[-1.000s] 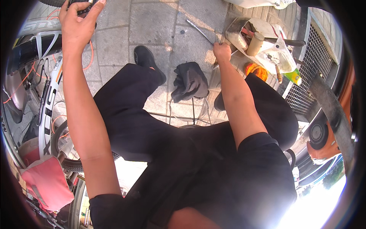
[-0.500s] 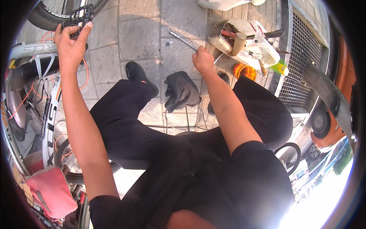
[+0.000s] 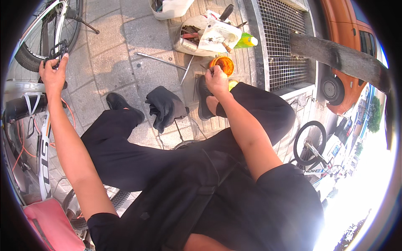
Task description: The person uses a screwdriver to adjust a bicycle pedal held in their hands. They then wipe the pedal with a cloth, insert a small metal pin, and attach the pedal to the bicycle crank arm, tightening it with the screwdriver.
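Up in the top left, our left hand grips a black bike pedal. Near the top middle, our right hand pinches something small beside an orange tub. A long metal rod lies on the pavement.

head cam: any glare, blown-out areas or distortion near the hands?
Head view: lower-right corner blown out white by sun, washing out the street there; fisheye bends the metal grate and paving lines near the rim; black vignette around. Left hand on the bicycle pedal and right hand by the orange tin are evenly lit, sharp.
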`<action>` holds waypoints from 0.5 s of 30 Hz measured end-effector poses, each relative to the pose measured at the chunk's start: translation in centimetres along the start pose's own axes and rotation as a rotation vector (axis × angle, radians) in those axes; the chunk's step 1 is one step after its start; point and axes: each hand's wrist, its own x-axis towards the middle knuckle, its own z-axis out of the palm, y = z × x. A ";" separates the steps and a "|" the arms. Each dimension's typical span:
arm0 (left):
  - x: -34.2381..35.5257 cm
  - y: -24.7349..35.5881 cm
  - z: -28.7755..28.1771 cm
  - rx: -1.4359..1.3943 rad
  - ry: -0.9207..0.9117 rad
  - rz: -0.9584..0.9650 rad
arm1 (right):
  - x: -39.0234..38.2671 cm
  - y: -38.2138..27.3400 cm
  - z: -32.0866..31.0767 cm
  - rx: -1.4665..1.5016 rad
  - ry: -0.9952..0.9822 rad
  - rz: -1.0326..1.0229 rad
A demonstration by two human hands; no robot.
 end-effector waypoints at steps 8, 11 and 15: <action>0.7 0.0 0.4 -0.045 -0.020 -0.025 | 2.6 10.3 -1.4 -0.290 -0.023 0.212; 0.6 0.3 0.3 -0.087 0.014 -0.048 | 1.4 10.1 -1.3 -0.331 -0.106 0.217; 1.1 0.0 -0.6 -0.088 -0.083 -0.081 | -1.7 6.8 1.0 -0.228 -0.136 0.114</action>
